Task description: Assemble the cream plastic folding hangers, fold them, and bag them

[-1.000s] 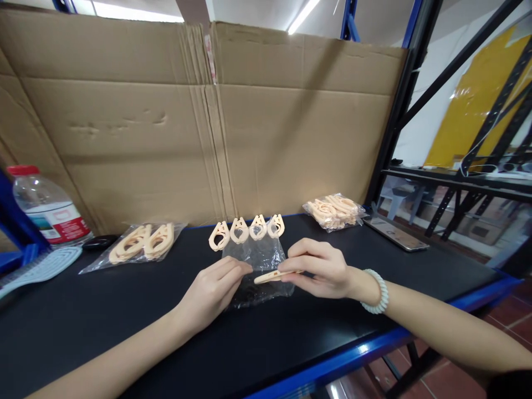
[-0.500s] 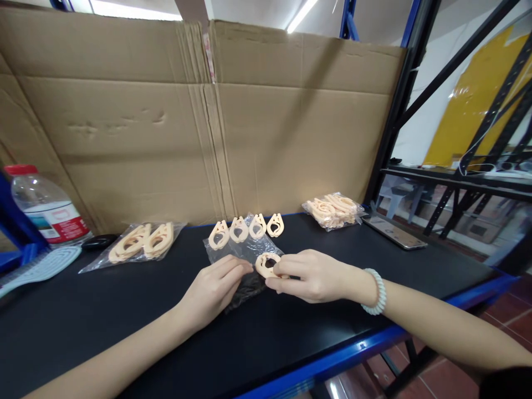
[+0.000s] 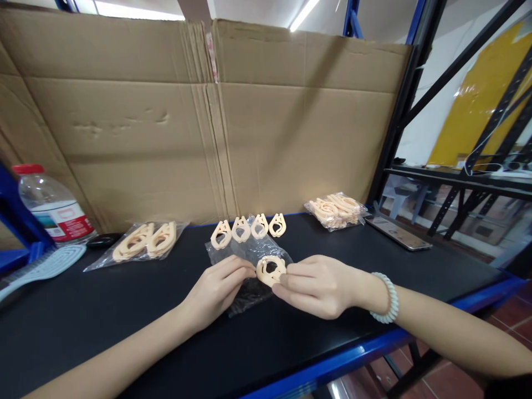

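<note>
A cream plastic teardrop-shaped ring clip (image 3: 266, 275) is held low above the clear plastic bag (image 3: 245, 299) on the black tabletop. My right hand (image 3: 320, 285) grips its right side between thumb and fingers. At its left edge is my left hand (image 3: 222, 285), with the thumb and fingertips pinched together against the rim. Behind the hands stand similar cream clips in a row, among them the leftmost clip (image 3: 220, 235) and the rightmost clip (image 3: 277, 225). The bag's far part lies close in front of this row.
A bag of clips (image 3: 336, 210) and a phone (image 3: 399, 233) lie at the right. Leftward are another bagged set (image 3: 145, 242), a black mouse-like object (image 3: 103, 240), a pale blue hairbrush (image 3: 54, 265) and a water bottle (image 3: 56, 213). A cardboard wall (image 3: 299, 138) closes off the back.
The held clip has turned and now shows more of its ring face. My left fingertips have come up against its edge. My right hand sits slightly lower and further right.
</note>
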### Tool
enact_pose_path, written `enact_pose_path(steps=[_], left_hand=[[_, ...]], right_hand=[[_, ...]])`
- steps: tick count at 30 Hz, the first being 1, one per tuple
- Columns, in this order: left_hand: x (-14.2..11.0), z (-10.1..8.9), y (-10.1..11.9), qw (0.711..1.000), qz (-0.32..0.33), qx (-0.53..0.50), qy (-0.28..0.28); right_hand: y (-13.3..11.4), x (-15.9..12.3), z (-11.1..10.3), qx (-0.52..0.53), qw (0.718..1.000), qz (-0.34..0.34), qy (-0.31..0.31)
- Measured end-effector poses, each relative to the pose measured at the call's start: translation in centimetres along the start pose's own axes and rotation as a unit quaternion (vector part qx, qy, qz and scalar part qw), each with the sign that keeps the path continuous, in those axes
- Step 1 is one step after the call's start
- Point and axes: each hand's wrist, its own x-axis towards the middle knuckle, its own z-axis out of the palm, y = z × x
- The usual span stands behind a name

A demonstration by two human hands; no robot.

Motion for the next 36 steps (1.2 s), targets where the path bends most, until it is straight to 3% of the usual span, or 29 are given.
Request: enact_pose_path(steps=[11,20,24,27,29,32,36], left_hand=[[0.0,-0.1,0.0,0.999,0.025,0.026,-0.003],[0.3,-0.1,0.2,0.999,0.029,0.029,-0.007],[0.3,-0.2,0.3,0.999,0.035,0.03,-0.007],[0.3,-0.1,0.3,0.999,0.037,0.03,-0.014],[0.4,-0.1,0.3,0.999,0.035,0.028,-0.018],[0.5,-0.1,0.4,0.999,0.028,0.024,-0.024],[0.5,0.1,0.9,0.999,-0.011,0.03,-0.024]], right_hand=[[0.5,-1.1,2.3,-0.07,0.988,0.094,-0.099],[0.8,-1.1,3.2,-0.077,0.981,0.113,-0.135],[1.1,-1.4,3.3,0.013,0.969,0.194,-0.152],[1.6,-2.0,3.3,0.153,0.93,0.318,-0.107],[2.1,-2.7,3.7,0.229,0.899,0.364,-0.083],[2.7,-3.5,4.4,0.291,0.879,0.369,-0.075],[2.6,-3.3,4.8,0.315,0.873,0.364,-0.079]])
